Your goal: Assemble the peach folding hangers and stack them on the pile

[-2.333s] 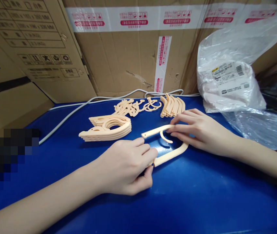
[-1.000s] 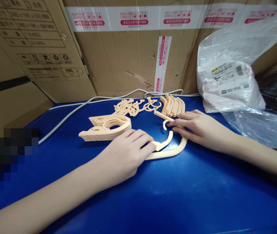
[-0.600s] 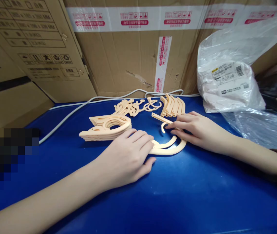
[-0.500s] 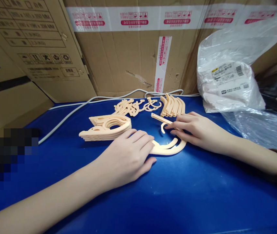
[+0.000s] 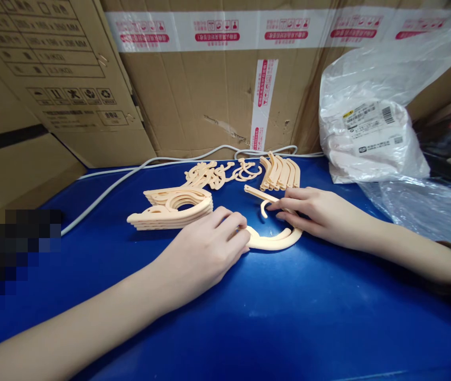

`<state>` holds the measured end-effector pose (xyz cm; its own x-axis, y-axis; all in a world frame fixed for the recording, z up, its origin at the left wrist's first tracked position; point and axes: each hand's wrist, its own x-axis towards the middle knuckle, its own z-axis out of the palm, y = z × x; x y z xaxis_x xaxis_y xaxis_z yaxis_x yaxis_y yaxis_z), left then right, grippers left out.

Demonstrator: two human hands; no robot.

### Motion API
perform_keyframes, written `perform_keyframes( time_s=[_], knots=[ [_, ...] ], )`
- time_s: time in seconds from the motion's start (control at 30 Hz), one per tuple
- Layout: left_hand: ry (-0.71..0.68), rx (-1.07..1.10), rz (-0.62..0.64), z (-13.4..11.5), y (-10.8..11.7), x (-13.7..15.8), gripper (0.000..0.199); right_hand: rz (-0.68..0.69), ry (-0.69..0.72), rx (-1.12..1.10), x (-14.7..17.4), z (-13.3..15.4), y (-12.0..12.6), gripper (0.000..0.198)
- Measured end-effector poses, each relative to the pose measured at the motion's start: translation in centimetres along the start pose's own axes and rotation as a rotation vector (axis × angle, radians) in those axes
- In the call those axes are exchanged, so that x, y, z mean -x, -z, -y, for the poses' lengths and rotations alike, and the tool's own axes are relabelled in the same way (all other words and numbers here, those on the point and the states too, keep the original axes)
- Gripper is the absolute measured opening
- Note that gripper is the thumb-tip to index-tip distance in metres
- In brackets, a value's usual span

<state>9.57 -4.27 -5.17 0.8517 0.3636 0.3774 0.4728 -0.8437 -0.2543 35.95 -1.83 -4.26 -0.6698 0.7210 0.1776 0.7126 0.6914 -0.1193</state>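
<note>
A cream plastic folding clothes hanger (image 5: 275,242) lies on the blue table between my hands, its curved arm toward me and its small hook (image 5: 264,209) pointing left. My left hand (image 5: 213,246) grips the left end of the curved arm, thumb and fingers pressed together. My right hand (image 5: 308,211) rests over the hanger's right side, fingers closed around the part by the hook; the joint is hidden under them. A straight arm end (image 5: 255,191) sticks out past those fingers. Left of my left hand sits a stack of folded hangers (image 5: 169,217).
Behind are a pile of loose hooks (image 5: 217,174) and a row of curved hanger arms (image 5: 281,172). A white cable (image 5: 130,172) runs along the cardboard boxes (image 5: 205,95). At right stand a wrapped plastic parcel (image 5: 371,137) and clear film (image 5: 419,206). The table (image 5: 288,328) is blue.
My left thumb has drawn in under the fingers, pinching the hanger's arm. The two curved pieces now lie closer together. My right hand has barely moved.
</note>
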Motion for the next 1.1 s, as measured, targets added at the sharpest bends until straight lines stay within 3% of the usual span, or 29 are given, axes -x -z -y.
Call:
perform_keyframes(
  time_s=[0.43, 0.8, 1.1],
  knots=[
    [0.023, 0.019, 0.024, 0.1, -0.1, 0.3, 0.012, 0.007, 0.039, 0.001, -0.1, 0.2, -0.1, 0.035],
    [0.024, 0.079, 0.032, 0.2, -0.2, 0.4, 0.019, 0.020, 0.096, -0.036, -0.1, 0.7, -0.1, 0.030],
    [0.046, 0.111, 0.031, 0.2, 0.0, 0.2, 0.021, -0.004, 0.245, 0.035, 0.1, 1.1, -0.2, 0.029]
  ],
)
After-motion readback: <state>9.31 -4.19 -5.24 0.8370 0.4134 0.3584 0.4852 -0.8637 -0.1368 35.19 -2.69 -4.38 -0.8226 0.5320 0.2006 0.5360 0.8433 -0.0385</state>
